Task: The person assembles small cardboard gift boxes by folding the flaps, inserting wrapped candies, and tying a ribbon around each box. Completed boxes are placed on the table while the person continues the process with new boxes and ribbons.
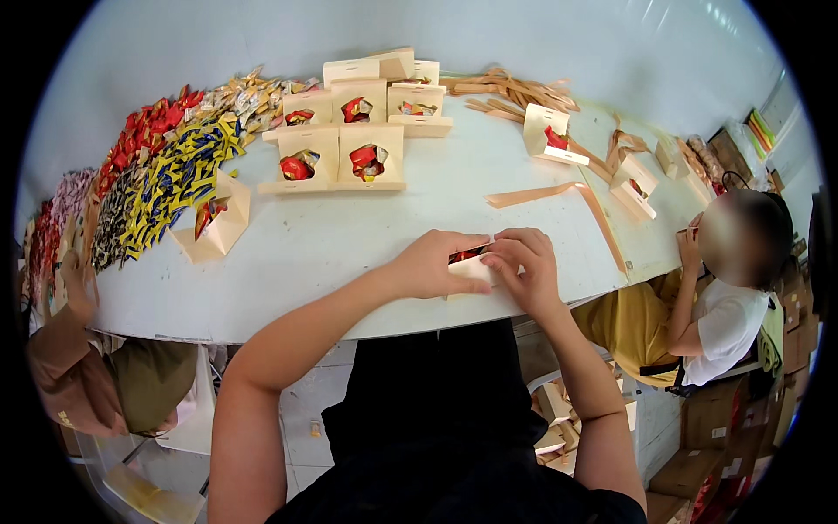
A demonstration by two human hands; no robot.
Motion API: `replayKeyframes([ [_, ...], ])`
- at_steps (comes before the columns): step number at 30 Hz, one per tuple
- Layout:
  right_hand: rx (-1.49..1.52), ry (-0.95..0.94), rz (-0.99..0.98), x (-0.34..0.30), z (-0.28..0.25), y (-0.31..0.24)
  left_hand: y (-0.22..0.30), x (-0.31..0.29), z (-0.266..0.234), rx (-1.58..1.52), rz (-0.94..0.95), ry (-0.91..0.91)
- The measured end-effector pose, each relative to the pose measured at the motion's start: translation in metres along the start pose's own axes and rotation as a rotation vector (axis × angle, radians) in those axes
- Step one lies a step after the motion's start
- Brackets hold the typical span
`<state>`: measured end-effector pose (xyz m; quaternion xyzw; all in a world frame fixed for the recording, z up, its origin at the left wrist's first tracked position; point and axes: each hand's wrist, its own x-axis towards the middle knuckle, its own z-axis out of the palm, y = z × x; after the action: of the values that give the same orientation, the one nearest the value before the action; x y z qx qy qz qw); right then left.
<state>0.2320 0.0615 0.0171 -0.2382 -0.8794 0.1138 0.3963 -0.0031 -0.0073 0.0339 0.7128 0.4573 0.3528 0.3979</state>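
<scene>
A small cream cardboard box (477, 270) is between my hands, close to the table's near edge. Dark and red wrapped sweets show through its narrow opening. My left hand (429, 265) grips the box from the left, with the thumb along its near side. On the right, my right hand (531, 269) has its fingers bent over the box's top and right end. The fingers partly hide the box. Beyond it, a peach ribbon (546, 194) lies bent across the white table (349, 236).
Open boxes with sweets (371, 157) stand in rows at the back. Heaped wrapped sweets (161, 188) cover the left, near another open box (214, 223). Ribbons (502, 86) lie at the back right. A co-worker (729, 297) sits at right; another person's arm (65, 323) shows at left.
</scene>
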Motion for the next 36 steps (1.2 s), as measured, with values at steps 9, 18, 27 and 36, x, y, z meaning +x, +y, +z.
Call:
replayKeyframes([
  [9, 0.044, -0.295, 0.016, 0.027, -0.033, -0.015, -0.010, -0.001, 0.009, 0.167, 0.110, 0.114],
  [18, 0.192, -0.122, 0.274, 0.067, -0.057, 0.049, -0.024, 0.012, 0.005, 0.182, 0.123, 0.206],
  [27, 0.097, -0.283, 0.374, 0.088, 0.013, 0.125, -0.032, 0.015, -0.007, 0.260, 0.149, 0.331],
  [36, -0.062, -0.175, 0.168, 0.078, 0.025, 0.119, -0.028, 0.017, -0.003, 0.315, 0.138, 0.367],
])
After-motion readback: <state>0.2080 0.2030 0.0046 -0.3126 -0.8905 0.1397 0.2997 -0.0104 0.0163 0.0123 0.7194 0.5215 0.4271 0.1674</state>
